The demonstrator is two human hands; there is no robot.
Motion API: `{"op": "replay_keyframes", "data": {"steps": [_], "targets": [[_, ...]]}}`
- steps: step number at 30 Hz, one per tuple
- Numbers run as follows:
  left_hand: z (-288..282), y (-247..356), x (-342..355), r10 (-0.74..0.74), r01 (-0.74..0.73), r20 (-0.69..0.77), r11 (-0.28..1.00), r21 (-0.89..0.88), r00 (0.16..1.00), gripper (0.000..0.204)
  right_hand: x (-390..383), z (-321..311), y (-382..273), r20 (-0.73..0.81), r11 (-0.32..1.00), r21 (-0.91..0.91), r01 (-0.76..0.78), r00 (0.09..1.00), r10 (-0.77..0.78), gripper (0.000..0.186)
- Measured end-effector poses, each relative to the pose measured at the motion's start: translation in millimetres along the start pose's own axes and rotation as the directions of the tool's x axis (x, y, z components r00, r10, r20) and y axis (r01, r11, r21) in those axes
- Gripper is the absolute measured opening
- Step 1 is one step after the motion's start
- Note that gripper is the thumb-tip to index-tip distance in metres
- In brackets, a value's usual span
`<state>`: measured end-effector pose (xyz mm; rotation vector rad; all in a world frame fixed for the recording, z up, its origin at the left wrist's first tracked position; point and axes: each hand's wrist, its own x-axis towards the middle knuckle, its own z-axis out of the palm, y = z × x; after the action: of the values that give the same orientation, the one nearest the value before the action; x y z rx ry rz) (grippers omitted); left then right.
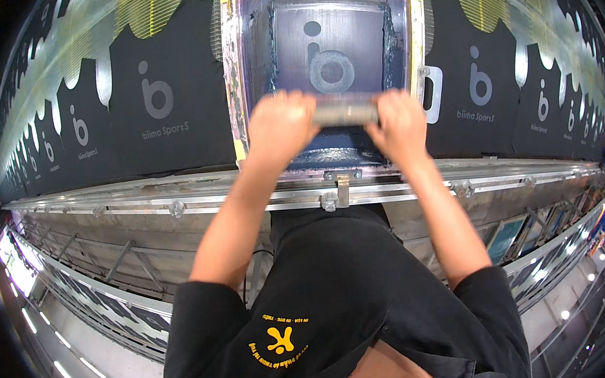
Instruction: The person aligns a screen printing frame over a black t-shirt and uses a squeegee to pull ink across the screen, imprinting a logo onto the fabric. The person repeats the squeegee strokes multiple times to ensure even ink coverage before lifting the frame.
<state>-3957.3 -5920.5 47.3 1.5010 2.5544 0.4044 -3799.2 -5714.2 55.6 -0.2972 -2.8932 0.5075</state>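
Note:
A screen printing frame (235, 73) with pale, ink-stained edges lies on the long table in front of me. Through its mesh (361, 31) a round-shaped design shows, and dark ink is smeared along the inner sides. My left hand (282, 123) and my right hand (400, 121) grip the two ends of a squeegee (345, 112), which lies crosswise over the near part of the mesh. Both hands are closed round it and slightly blurred. Dark blue ink (349, 148) pools at the frame's near end, just below the squeegee.
Black garment pieces with grey prints (160, 93) lie in a row on the left, more black pieces (475, 76) on the right. A metal rail (233, 204) with clamps runs along the table's near edge. A white handle (433, 93) juts from the frame's right side.

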Motion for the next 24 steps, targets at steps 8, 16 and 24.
{"op": "replay_keyframes", "data": {"steps": [8, 16, 24], "targets": [[-65.7, -10.9, 64.8, -0.042, 0.078, 0.397, 0.994, -0.074, 0.917, 0.059, 44.5, -25.2, 19.2, 0.125, 0.996, 0.094, -0.013, 0.992, 0.001, 0.05], [-60.1, -73.8, 198.7, -0.056, 0.051, 0.084, 0.997, 0.064, 0.995, 0.048, 186.4, -10.0, 74.4, 0.005, 0.994, -0.009, -0.112, 0.994, 0.112, 0.055], [-4.7, 14.6, -19.7, -0.013, 0.015, 0.029, 0.998, -0.062, 0.999, 0.046, -25.5, -0.7, -1.7, 0.003, 0.996, 0.082, 0.034, 0.999, -0.034, 0.042]]}}
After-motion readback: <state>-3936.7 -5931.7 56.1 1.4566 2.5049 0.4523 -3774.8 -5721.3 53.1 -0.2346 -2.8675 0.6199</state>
